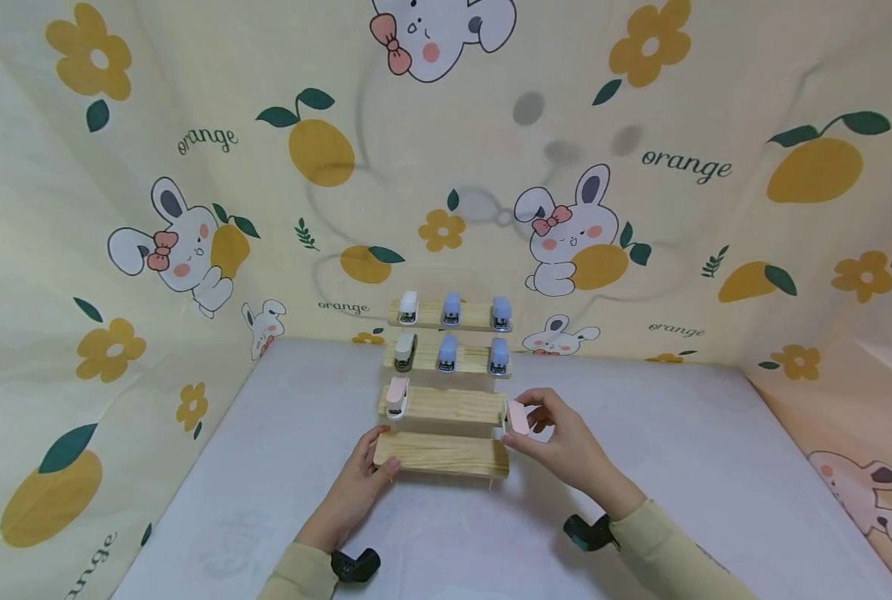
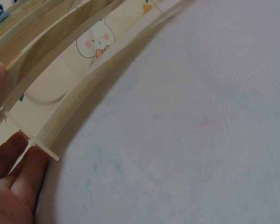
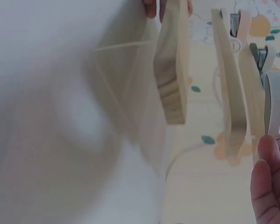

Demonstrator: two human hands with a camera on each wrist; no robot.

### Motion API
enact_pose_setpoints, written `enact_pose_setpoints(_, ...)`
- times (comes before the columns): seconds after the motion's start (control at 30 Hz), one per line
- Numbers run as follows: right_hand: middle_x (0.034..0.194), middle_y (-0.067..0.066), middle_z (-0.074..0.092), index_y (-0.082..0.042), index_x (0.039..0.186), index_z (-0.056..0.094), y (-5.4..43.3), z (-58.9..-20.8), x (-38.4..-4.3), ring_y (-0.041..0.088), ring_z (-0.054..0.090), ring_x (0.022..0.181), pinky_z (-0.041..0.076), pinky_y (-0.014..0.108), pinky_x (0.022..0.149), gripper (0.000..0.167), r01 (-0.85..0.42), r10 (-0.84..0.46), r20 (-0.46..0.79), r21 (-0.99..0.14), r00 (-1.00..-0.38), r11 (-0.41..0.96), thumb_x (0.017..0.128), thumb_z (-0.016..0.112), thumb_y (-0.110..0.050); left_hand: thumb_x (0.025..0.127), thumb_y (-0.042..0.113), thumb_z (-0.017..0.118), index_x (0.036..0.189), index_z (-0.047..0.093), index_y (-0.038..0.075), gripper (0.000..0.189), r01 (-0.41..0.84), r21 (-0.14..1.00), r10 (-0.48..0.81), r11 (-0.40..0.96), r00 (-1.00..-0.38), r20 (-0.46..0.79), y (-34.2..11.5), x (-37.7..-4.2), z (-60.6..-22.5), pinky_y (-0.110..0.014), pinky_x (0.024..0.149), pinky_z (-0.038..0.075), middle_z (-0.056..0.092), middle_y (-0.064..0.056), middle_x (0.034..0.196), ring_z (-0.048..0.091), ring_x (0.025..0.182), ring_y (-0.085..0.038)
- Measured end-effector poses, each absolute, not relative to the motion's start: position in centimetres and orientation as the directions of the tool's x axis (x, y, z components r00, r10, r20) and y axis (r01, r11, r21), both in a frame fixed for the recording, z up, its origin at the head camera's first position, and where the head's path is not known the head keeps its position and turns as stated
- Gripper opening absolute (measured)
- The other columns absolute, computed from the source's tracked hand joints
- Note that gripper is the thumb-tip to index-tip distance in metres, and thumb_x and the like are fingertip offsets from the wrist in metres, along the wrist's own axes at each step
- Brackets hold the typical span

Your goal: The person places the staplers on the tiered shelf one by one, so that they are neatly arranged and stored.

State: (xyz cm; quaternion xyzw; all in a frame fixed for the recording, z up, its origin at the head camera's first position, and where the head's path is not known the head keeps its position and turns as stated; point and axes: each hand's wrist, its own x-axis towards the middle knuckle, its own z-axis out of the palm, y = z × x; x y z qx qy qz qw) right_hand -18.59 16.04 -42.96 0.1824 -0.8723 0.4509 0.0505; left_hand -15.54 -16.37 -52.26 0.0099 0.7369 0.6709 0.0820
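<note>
My right hand (image 1: 562, 442) pinches a small pink stapler (image 1: 517, 418) at the right end of the third board (image 1: 453, 406) of a stepped wooden rack. In the right wrist view, the stapler's pale base (image 3: 274, 105) stands on edge above the fingertips (image 3: 261, 179). My left hand (image 1: 359, 475) grips the left end of the rack's lowest board (image 1: 446, 454), thumb on its front edge. Its fingers (image 2: 30, 172) lie by the thin leg in the left wrist view. Another pink stapler (image 1: 397, 397) stands at the third board's left end.
On the top board stand a white stapler (image 1: 408, 307) and two blue staplers (image 1: 452, 308). The second board holds a greyish-white stapler (image 1: 404, 351) and two more blue ones. A pale cloth (image 1: 266, 467) covers the table; a rabbit-and-orange printed curtain (image 1: 446, 167) hangs behind.
</note>
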Motion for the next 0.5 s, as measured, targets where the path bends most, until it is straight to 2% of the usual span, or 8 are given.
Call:
enact_pose_setpoints(0.1, 0.098, -0.002, 0.059, -0.023, 0.119, 0.052, 15.4, -42.9, -18.6, 0.020, 0.056, 0.086, 0.050, 0.044, 0.074, 0.059, -0.376, -0.285, 0.261, -0.776, -0.922, 0.506, 0.075, 0.080, -0.050, 0.093, 0.035, 0.064, 0.148, 0.028, 0.026, 0.067, -0.103, 0.990, 0.123, 0.099, -0.986, -0.115, -16.4, -15.5, -52.3, -0.048, 0.112, 0.023, 0.025, -0.013, 0.157, 0.025, 0.142, -0.029)
enact_pose_setpoints(0.33, 0.098, -0.003, 0.059, -0.024, 0.120, 0.051, 13.4, -43.3, -19.0, 0.024, 0.056, 0.090, 0.048, 0.033, 0.075, 0.060, -0.417, -0.327, 0.284, -0.775, -0.901, 0.476, 0.074, 0.081, -0.049, 0.094, 0.033, 0.063, 0.149, 0.026, 0.027, 0.066, -0.104, 0.990, 0.122, 0.094, -0.986, -0.115, -16.4, -15.6, -52.3, -0.050, 0.112, 0.024, 0.023, -0.013, 0.157, 0.024, 0.142, -0.030)
enact_pose_setpoints(0.43, 0.096, -0.003, 0.060, -0.023, 0.121, 0.049, 12.5, -43.5, -19.3, 0.025, 0.057, 0.089, 0.048, 0.033, 0.075, 0.062, -0.416, -0.340, 0.279, -0.789, -0.898, 0.452, 0.074, 0.082, -0.047, 0.095, 0.032, 0.062, 0.149, 0.025, 0.026, 0.066, -0.102, 0.991, 0.125, 0.092, -0.986, -0.113, -16.4, -15.6, -52.3, -0.051, 0.111, 0.024, 0.021, -0.013, 0.158, 0.024, 0.142, -0.032)
enact_pose_setpoints(0.5, 0.097, -0.002, 0.060, -0.020, 0.121, 0.049, 11.9, -43.5, -19.4, 0.024, 0.057, 0.089, 0.049, 0.037, 0.077, 0.064, -0.397, -0.338, 0.263, -0.810, -0.904, 0.432, 0.073, 0.083, -0.045, 0.095, 0.032, 0.062, 0.149, 0.025, 0.026, 0.066, -0.104, 0.990, 0.124, 0.094, -0.986, -0.115, -16.4, -15.6, -52.4, -0.051, 0.111, 0.024, 0.021, -0.014, 0.158, 0.024, 0.142, -0.032)
